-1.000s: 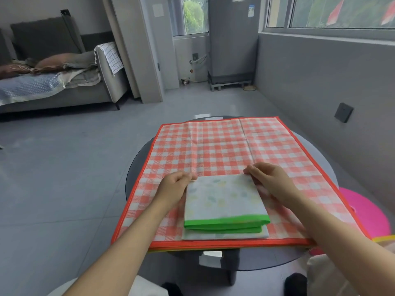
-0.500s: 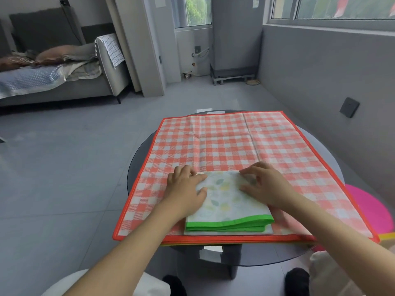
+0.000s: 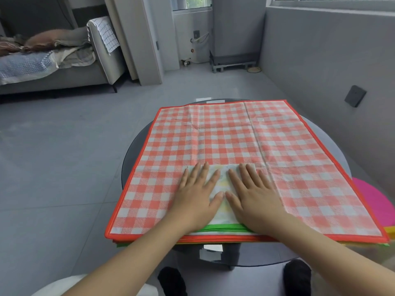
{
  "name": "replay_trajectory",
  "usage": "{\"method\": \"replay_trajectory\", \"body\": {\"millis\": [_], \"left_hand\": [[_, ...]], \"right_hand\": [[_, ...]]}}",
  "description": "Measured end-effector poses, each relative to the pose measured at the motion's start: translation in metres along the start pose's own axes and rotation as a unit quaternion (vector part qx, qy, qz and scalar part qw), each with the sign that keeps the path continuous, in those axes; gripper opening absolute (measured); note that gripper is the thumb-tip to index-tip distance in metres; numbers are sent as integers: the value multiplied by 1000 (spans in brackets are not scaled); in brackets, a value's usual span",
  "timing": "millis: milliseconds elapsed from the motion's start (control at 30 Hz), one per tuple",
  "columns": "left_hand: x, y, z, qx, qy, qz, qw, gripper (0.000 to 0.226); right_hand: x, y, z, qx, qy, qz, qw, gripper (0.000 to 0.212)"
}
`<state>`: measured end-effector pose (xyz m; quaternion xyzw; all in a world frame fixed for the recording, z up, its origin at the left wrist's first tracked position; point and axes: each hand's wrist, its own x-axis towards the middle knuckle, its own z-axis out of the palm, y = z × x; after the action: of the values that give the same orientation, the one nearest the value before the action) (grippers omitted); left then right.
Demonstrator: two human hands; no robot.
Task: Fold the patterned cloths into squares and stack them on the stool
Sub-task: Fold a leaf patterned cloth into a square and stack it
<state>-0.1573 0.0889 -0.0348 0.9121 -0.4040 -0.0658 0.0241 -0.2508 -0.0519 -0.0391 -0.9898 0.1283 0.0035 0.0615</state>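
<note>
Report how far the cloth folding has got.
Done: the green-edged cloth is folded square. In hand: left hand and right hand press it flat. Left: the checked cloth lies unfolded; nothing shows on the pink stool.

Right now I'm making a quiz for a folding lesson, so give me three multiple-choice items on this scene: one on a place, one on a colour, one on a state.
1. Where does the folded cloth lie?
A. on the sofa
B. on the checked cloth
C. on the floor

2. What colour is the folded cloth's border at its near edge?
A. green
B. blue
C. black

3. How are the two hands?
A. both clenched in fists
B. both lifted off the table
C. both flat, fingers straight, pressing the folded cloth

Answers:
1 B, the folded cloth sits on the near part of the red-and-white checked cloth that covers the round table.
2 A, a green strip shows between the wrists.
3 C, the left hand and right hand lie palm down on it.
</note>
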Motion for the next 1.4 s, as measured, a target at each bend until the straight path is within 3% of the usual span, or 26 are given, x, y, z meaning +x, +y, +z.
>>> {"method": "replay_trajectory", "body": {"millis": [233,367,500,733,833,900,967,1100,1233,1400], "left_hand": [[-10,-9,-2,-22,-3,-67,998,63],[-15,-10,-1,-29,-11,-148,989,74],[-18,-7,0,-66,14,-194,979,84],[-18,-10,-3,-211,126,-154,957,66],[-23,-1,-16,-370,149,-144,906,43],[-25,9,-26,-465,135,-122,866,43],[-17,19,-33,-495,143,-98,851,48],[11,53,-47,-525,168,-61,832,48],[55,102,-57,-535,182,-29,824,49],[109,186,-61,-553,154,17,819,54]], "right_hand": [[-2,4,1,8,-4,64,998,88],[-10,11,-5,20,-10,133,991,78],[-13,13,-8,52,13,143,988,72],[-12,15,-15,171,89,150,970,57],[-15,14,-20,288,113,164,937,50],[-18,16,-27,396,126,158,896,46],[-21,22,-36,455,151,152,865,45],[-23,52,-58,468,220,160,841,45],[-31,104,-85,425,295,153,842,54],[-52,189,-111,383,300,223,845,60]]}}
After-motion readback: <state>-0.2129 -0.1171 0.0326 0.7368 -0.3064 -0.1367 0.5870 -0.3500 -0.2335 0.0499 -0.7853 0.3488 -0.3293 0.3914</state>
